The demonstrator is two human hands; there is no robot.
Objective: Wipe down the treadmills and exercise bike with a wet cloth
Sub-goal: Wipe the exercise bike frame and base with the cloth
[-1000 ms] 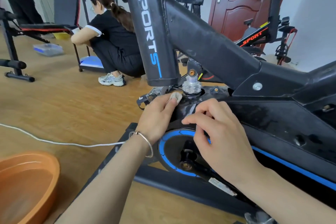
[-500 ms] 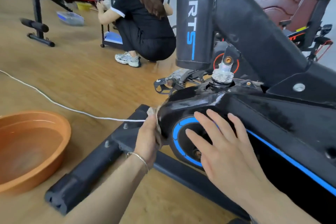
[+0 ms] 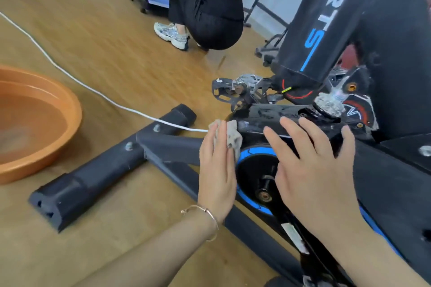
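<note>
Cloth (image 3: 233, 138) beneath left hand (image 3: 217, 170), apparently pressed against bike casing (image 3: 261, 115).

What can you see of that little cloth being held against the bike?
The cloth is a small, crumpled rag, grey-beige with darker specks, and looks like soft, worn fabric. It bunches out on both sides of one finger of the left hand, whose straight fingers press it against the front end of the exercise bike, on its glossy black cover just above the blue ring. Part of it is hidden under the fingers. Whether it is wet cannot be told.
</note>
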